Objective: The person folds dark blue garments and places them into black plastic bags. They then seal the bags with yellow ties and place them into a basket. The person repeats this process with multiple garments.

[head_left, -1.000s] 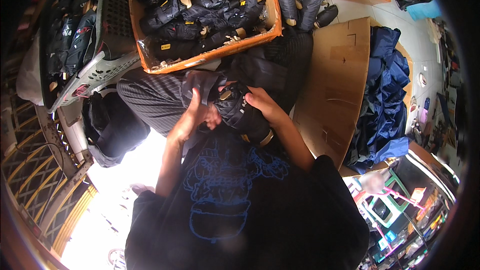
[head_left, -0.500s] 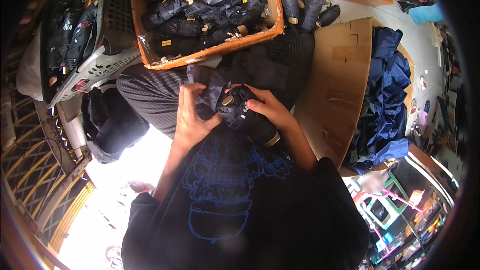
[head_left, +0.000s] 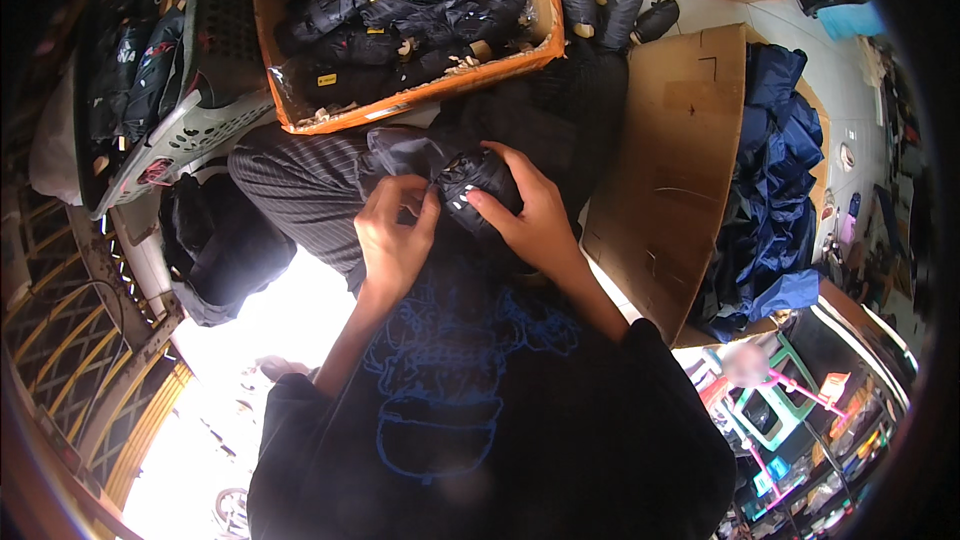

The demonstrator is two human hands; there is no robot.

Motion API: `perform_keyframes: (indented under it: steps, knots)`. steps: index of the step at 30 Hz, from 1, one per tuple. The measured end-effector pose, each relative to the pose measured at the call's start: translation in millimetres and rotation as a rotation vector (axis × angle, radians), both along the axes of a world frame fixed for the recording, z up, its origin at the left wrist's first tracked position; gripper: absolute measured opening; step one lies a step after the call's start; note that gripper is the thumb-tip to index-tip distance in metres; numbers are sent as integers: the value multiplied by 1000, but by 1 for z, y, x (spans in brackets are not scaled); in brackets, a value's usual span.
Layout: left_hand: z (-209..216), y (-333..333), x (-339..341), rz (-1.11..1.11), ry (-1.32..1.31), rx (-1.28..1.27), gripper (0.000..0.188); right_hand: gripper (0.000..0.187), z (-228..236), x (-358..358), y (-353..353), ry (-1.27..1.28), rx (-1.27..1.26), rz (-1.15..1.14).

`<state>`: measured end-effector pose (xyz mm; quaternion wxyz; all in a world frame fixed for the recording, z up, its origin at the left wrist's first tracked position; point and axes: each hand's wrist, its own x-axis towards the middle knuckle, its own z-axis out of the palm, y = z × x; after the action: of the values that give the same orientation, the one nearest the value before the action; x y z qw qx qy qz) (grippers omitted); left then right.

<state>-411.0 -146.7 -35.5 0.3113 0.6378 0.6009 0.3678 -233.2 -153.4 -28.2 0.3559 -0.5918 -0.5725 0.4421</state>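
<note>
A rolled black folding umbrella is held over my lap, its end turned up. My right hand is wrapped round its right side, the thumb pressing the cloth near small pale tips. On the other side my left hand pinches with thumb and forefinger at the umbrella's left edge. What lies between those fingertips is too small to make out; it may be a bit of the cloth or a strap. Loose dark grey cloth spreads out just beyond the left hand.
Ahead, an orange-edged box holds many black umbrellas with wooden handles. A grey plastic basket with more stands at the left, above a black bag. To the right, a cardboard box contains dark blue cloth.
My left hand has drawn its fingers together and come to the umbrella's edge. My right hand has shifted its grip, and the umbrella has turned, hiding its wooden end.
</note>
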Motion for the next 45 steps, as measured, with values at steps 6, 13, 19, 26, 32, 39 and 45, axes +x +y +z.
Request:
perform_keyframes:
  steps: [6, 13, 19, 26, 32, 39, 45]
  knots:
    - [2, -3, 6, -7, -25, 16, 10, 66, 17, -3, -4, -204, -75, 112]
    - [4, -3, 8, -28, -13, 55, 11, 65, 16, -5, -3, -222, -54, 119]
    - [5, -2, 11, -45, -53, 98, 13, 58, 15, -6, -3, -245, -78, 90]
    - [3, -1, 12, -48, -84, 49, 16, 57, 11, -2, -3, -159, -64, 90]
    - [0, -1, 14, -67, -101, 56, 17, 55, 11, 5, 0, -79, -45, 177]
    - [-2, -1, 14, -64, -83, 47, 16, 53, 5, 10, 4, -102, -47, 279]
    - [-5, -2, 14, -26, -98, -5, 14, 54, 2, 9, 3, -114, -77, 304]
